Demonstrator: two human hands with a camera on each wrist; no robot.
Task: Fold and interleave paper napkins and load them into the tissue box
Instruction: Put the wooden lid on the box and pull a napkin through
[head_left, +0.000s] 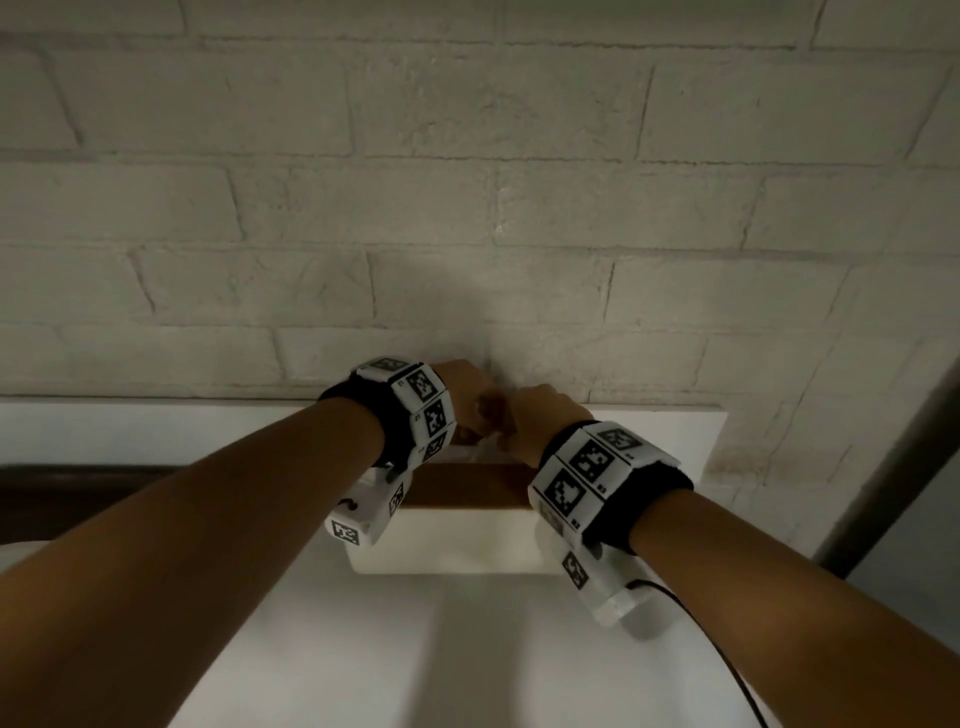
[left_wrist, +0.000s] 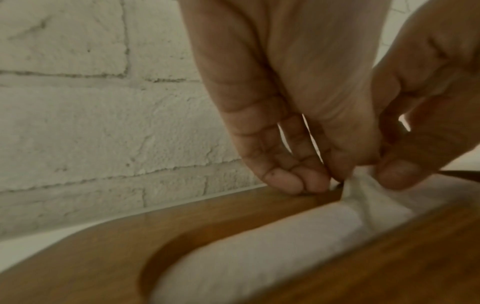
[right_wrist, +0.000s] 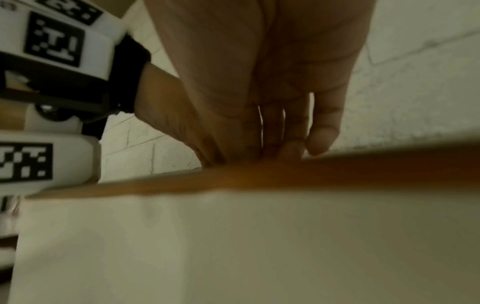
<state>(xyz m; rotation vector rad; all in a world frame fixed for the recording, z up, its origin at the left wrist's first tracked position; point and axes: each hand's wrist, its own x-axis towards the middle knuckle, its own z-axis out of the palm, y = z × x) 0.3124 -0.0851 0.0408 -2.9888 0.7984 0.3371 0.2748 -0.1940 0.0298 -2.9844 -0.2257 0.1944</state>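
Wooden lid (left_wrist: 85, 259) tops one white box (head_left: 457, 540) against the brick wall (head_left: 467, 182), and one napkin (left_wrist: 358, 191) peaks out of its oval slot. My left hand (head_left: 465, 402) pinches that peak, thumb against a fingertip, the other fingers (left_wrist: 283, 181) curled onto the lid. My right hand (head_left: 540, 426) meets it at the tuft, fingers bent down; whether it grips paper I cannot tell. Loading looks done, I judge; next comes a gentle upward tease so the tuft stands free.
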